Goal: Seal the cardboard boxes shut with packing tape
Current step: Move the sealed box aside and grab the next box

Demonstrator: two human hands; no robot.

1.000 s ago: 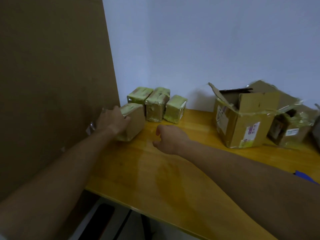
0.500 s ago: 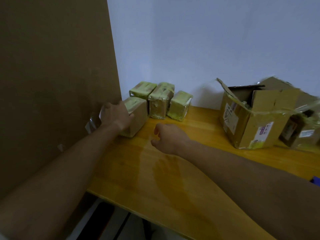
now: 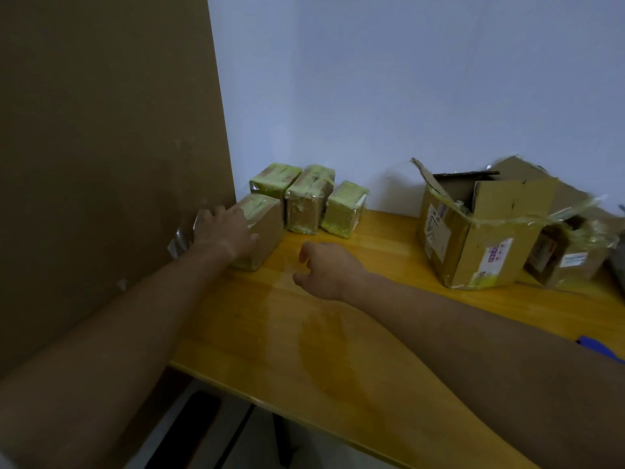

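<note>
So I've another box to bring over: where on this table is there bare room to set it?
Bare wood lies on the yellow wooden table before the right hand, and between the small taped boxes and the torn-open cardboard box. The back corners are crowded.

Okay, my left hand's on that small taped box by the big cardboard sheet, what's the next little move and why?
Probably let go and draw the left hand back: the small box sits beside three taped boxes, and the right hand holds nothing.
</note>
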